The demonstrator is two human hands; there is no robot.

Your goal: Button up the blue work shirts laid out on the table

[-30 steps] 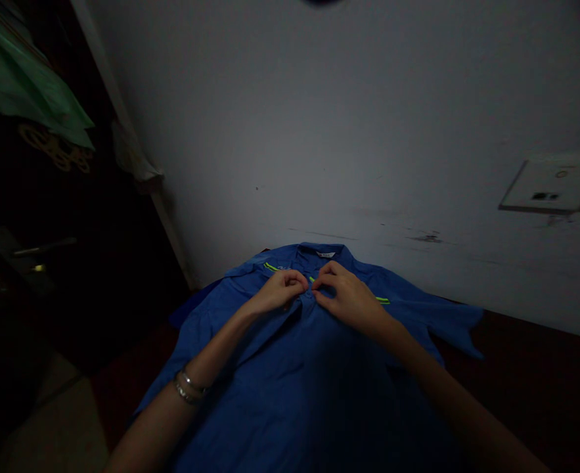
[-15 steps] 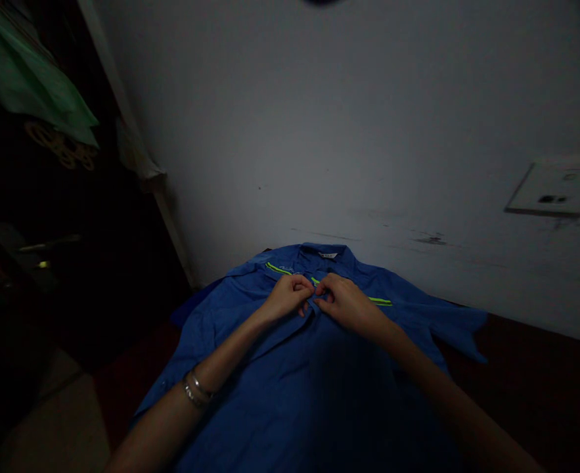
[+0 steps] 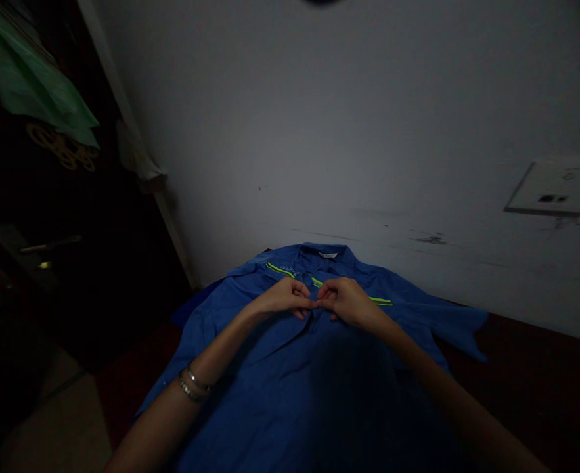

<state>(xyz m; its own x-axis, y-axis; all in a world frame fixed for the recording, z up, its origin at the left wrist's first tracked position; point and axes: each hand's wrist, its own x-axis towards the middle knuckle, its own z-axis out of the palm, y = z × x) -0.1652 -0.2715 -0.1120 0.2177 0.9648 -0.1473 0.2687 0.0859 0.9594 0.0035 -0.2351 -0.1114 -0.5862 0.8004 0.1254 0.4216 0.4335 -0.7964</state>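
Observation:
A blue shirt (image 3: 270, 387) with bright yellow-green chest stripes lies spread out, its collar toward the wall. Both hands meet at its front opening, just below the stripes. My left hand (image 3: 290, 297) pinches the shirt's front edge between thumb and fingers. From the other side my right hand (image 3: 343, 301) pinches the same edge, with the two thumb tips touching or almost touching. Any button between the fingertips is too small and dark to make out. Two silver bangles (image 3: 196, 383) circle my left wrist.
Behind the collar rises a pale, scuffed wall (image 3: 319, 151). A socket plate (image 3: 560, 188) sits on it at the right. To the left stands a dark door with a handle (image 3: 50, 244) and a hanging green cloth (image 3: 38, 79). A dark red surface (image 3: 531, 381) lies under the shirt.
Both hands have shifted slightly down the shirt front. Their thumbs have come closer together, and the fingers have changed their pinch. The shirt lies as before.

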